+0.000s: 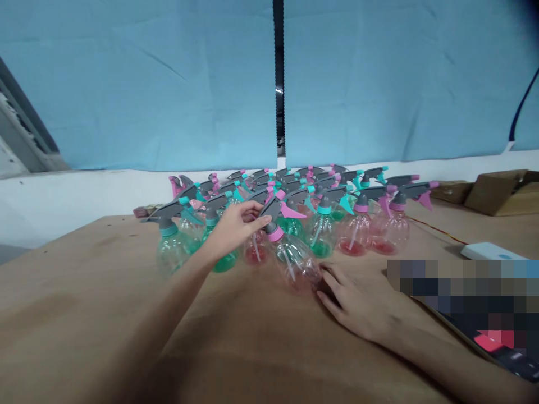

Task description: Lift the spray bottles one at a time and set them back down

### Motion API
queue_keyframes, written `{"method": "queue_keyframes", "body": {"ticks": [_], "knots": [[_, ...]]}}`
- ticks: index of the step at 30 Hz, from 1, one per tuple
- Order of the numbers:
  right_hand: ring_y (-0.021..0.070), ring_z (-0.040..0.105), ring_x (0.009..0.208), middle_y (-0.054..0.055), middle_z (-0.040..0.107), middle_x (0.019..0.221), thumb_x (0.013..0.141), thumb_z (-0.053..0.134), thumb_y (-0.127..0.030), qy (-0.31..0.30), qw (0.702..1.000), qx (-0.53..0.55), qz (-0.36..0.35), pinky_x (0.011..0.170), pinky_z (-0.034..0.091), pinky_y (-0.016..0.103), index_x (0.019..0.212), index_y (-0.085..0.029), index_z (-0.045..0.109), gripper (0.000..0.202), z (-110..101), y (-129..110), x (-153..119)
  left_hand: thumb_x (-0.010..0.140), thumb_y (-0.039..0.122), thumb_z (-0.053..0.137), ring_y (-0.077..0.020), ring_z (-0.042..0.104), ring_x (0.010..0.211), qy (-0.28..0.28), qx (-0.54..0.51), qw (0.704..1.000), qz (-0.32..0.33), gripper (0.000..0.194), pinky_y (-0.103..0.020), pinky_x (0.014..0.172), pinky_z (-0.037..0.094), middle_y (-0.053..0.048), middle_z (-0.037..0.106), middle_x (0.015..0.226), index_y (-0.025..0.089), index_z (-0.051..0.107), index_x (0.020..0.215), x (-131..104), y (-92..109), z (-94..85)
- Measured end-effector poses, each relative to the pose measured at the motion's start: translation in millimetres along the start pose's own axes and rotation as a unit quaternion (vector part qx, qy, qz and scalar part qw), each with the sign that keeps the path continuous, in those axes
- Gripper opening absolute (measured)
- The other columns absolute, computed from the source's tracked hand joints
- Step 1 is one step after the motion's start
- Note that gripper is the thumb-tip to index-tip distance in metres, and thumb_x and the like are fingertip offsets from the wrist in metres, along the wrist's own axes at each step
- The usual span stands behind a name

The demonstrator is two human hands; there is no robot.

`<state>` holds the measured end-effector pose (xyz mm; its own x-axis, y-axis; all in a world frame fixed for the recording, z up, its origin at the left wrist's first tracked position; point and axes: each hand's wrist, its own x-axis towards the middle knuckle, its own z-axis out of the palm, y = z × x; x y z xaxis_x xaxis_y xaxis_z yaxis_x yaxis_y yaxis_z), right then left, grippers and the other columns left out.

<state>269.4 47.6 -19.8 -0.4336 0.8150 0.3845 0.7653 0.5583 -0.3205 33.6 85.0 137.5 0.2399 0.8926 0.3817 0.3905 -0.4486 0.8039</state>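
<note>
A clear spray bottle with a pink collar, pink trigger and grey head leans to the left in front of the others. My left hand pinches its grey spray head between thumb and fingers. Low on the right, my right hand has its curled fingers against the bottle's base. Right behind stand several more spray bottles in rows, among them a green-bottomed one with a teal collar and a reddish one with a pink collar. The fingertips of my left hand are partly hidden behind the spray head.
The bottles stand on a wooden table before a blue sheet on the wall. Cardboard boxes are at the back right. Nearer are a white device with a thin wire and a pixelated dark object.
</note>
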Motion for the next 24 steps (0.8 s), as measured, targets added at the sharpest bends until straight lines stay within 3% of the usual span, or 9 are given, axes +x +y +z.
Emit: {"method": "queue_keyframes", "body": {"ticks": [5, 10, 12, 15, 18, 21, 24], "knots": [[0.0261, 0.049, 0.113, 0.016, 0.047, 0.124, 0.088, 0.038, -0.025, -0.001, 1.000, -0.003, -0.004, 0.097, 0.041, 0.045, 0.121, -0.013, 0.044, 0.036, -2, -1, 0, 0.061, 0.023, 0.074, -0.0126, 0.056, 0.067, 0.065, -0.141, 0.988, 0.014, 0.016, -0.025, 0.065, 0.043, 0.001, 0.060, 0.071, 0.018, 0.063, 0.072, 1, -19, 18.2], [0.0258, 0.048, 0.112, 0.017, 0.046, 0.122, 0.088, 0.038, -0.024, -0.009, 1.000, 0.007, -0.008, 0.098, 0.040, 0.044, 0.120, -0.012, 0.044, 0.034, -1, 0, 0, 0.058, 0.023, 0.077, -0.0097, 0.055, 0.067, 0.119, -0.384, 0.914, -0.048, 0.032, -0.024, 0.067, 0.043, 0.002, 0.059, 0.077, 0.017, 0.063, 0.086, -3, -41, 52.2], [0.0255, 0.047, 0.113, 0.016, 0.045, 0.122, 0.089, 0.038, -0.024, -0.015, 1.000, 0.022, -0.014, 0.099, 0.039, 0.044, 0.118, -0.013, 0.045, 0.032, -1, 1, 0, 0.055, 0.019, 0.077, -0.0104, 0.056, 0.068, 0.110, -0.419, 0.899, -0.067, 0.038, -0.024, 0.067, 0.043, 0.001, 0.060, 0.076, 0.017, 0.062, 0.089, -6, -43, 57.0], [0.0243, 0.045, 0.115, 0.015, 0.042, 0.126, 0.089, 0.038, -0.023, -0.040, 0.997, 0.051, -0.036, 0.099, 0.038, 0.044, 0.121, -0.016, 0.043, 0.033, -3, -2, 0, 0.055, 0.016, 0.073, -0.0122, 0.056, 0.066, 0.075, -0.410, 0.906, -0.076, 0.030, -0.024, 0.063, 0.042, 0.000, 0.060, 0.071, 0.016, 0.063, 0.083, -9, -40, 53.5], [0.0228, 0.041, 0.119, 0.012, 0.038, 0.131, 0.088, 0.039, -0.020, -0.071, 0.993, 0.077, -0.058, 0.102, 0.036, 0.042, 0.127, -0.018, 0.038, 0.039, -8, -9, -1, 0.057, 0.019, 0.064, -0.0158, 0.056, 0.064, 0.006, -0.394, 0.917, -0.067, 0.019, -0.026, 0.057, 0.040, -0.001, 0.060, 0.065, 0.018, 0.065, 0.076, -9, -37, 46.7], [0.0222, 0.039, 0.121, 0.012, 0.037, 0.132, 0.088, 0.039, -0.020, -0.085, 0.990, 0.091, -0.064, 0.103, 0.034, 0.042, 0.131, -0.019, 0.034, 0.043, -12, -14, -1, 0.057, 0.018, 0.057, -0.0204, 0.060, 0.075, -0.047, -0.379, 0.923, -0.035, 0.026, -0.030, 0.065, 0.042, -0.002, 0.064, 0.069, 0.021, 0.067, 0.080, -7, -37, 43.4], [0.0225, 0.040, 0.120, 0.012, 0.038, 0.131, 0.088, 0.039, -0.019, -0.086, 0.990, 0.092, -0.063, 0.102, 0.036, 0.042, 0.131, -0.019, 0.035, 0.043, -12, -14, -1, 0.055, 0.018, 0.052, -0.0207, 0.061, 0.080, -0.053, -0.385, 0.920, -0.041, 0.030, -0.031, 0.070, 0.042, -0.001, 0.066, 0.075, 0.022, 0.067, 0.081, -5, -36, 43.7]]}}
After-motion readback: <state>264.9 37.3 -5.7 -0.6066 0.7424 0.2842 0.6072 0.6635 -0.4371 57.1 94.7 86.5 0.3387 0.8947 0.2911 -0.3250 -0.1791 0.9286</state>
